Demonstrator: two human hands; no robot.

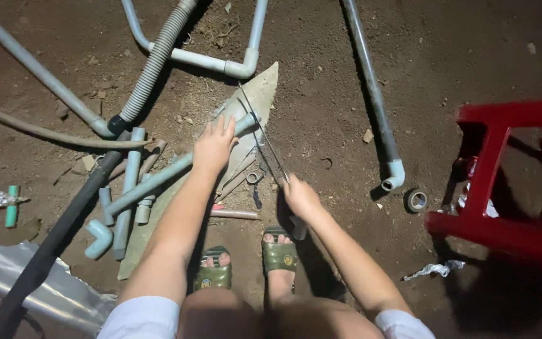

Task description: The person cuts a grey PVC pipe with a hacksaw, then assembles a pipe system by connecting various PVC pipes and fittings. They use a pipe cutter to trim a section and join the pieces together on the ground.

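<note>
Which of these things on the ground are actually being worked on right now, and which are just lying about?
In hand:
- left hand pressing down the pale blue pipe
- right hand gripping the hacksaw across that pipe
- board under the pipe

Lying about:
- tape roll
- red stool
- corrugated hose
- black hose
- elbow fitting
</note>
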